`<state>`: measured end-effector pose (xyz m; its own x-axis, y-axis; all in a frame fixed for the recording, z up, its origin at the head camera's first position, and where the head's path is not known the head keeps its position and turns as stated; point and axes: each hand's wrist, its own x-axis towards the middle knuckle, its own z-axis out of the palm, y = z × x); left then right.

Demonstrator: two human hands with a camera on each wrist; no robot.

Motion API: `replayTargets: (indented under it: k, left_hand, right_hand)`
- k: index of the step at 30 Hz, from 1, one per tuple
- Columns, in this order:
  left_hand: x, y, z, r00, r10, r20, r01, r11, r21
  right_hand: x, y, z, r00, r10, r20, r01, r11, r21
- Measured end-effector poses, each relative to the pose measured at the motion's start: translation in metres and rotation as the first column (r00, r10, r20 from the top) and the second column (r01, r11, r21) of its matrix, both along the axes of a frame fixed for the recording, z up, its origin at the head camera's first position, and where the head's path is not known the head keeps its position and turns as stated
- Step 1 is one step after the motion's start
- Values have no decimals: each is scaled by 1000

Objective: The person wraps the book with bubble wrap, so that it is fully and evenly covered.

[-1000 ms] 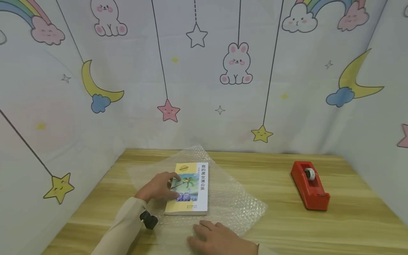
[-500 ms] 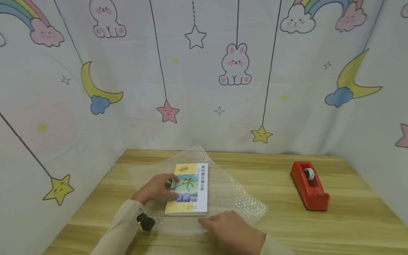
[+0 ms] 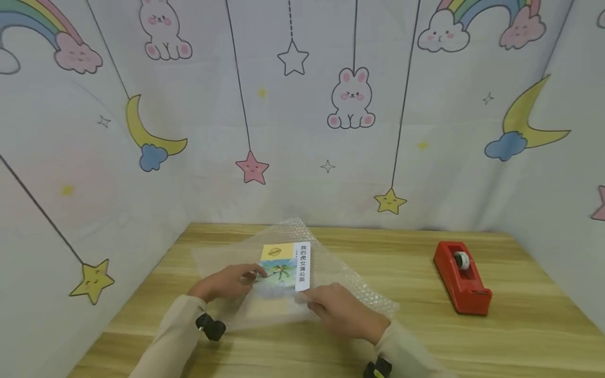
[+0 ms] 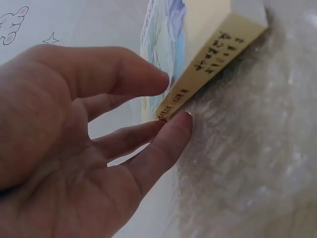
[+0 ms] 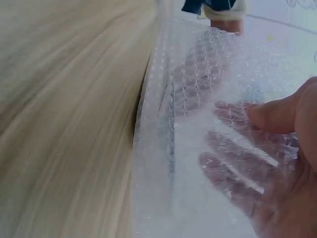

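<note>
**Near flap of bubble wrap over the book**

From my station I watched the book lying flat, cover up, on a sheet of bubble wrap, left of the middle of the worktop. The near part of the sheet was over the lower part of the cover, which showed cloudily through it; the far part of the cover, with its picture and upright title, was bare.

The left hand was relaxed and spread at the book's left side. On the left wrist view I had its thumb at the cover's edge, and one of its fingers low beside the printed spine, next to the wrap.

The right hand was pinching the wrap by the book's near right corner. On its wrist view I made out the thumb on one side of the plastic and the fingers blurred behind it.

Pale sleeves covered both arms, with a small black device on each wrist. Well apart, to the right, I saw a red tape dispenser holding a roll of tape. A white sheet printed with rabbits closed off the far side.
</note>
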<state>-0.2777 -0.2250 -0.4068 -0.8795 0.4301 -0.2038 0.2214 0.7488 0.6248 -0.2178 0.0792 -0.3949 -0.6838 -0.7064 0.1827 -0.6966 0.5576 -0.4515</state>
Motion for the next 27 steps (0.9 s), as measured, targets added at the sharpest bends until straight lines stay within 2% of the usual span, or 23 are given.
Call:
replayTargets:
  k: [2, 7, 11, 13, 18, 24, 25, 27]
  left_hand:
    - [2, -1, 0, 1000, -3, 9, 3, 1000, -1]
    - [3, -3, -2, 999, -30, -32, 30, 1000, -7]
    - [3, -4, -1, 997, -56, -46, 56, 998, -4]
    - [4, -4, -1, 997, -67, -48, 67, 998, -6]
    - [3, -2, -2, 997, -51, -61, 50, 999, -17]
    - [3, 2, -2, 998, 56, -10, -56, 998, -11]
    - [3, 3, -2, 998, 59, -7, -59, 998, -8]
    - [2, 3, -3, 999, 27, -26, -27, 1000, -15]
  right_hand:
    - [-9, 0, -2, 999, 15, 32, -13, 998, -59]
    - [-28, -1, -5, 984, 44, 172, -13, 983, -181]
    - [-39, -3, -12, 942, 11, 335, 71, 970, -234]
    - [-43, -4, -16, 929, -41, 368, 132, 965, -227]
    - [-48, -5, -21, 908, -188, 375, 270, 946, -178]
    - [-53, -7, -25, 875, -256, 411, 349, 922, -169]
    - [-53, -7, -26, 874, -268, 405, 361, 917, -173]
    - [-52, -8, -28, 869, -301, 393, 389, 906, -167]
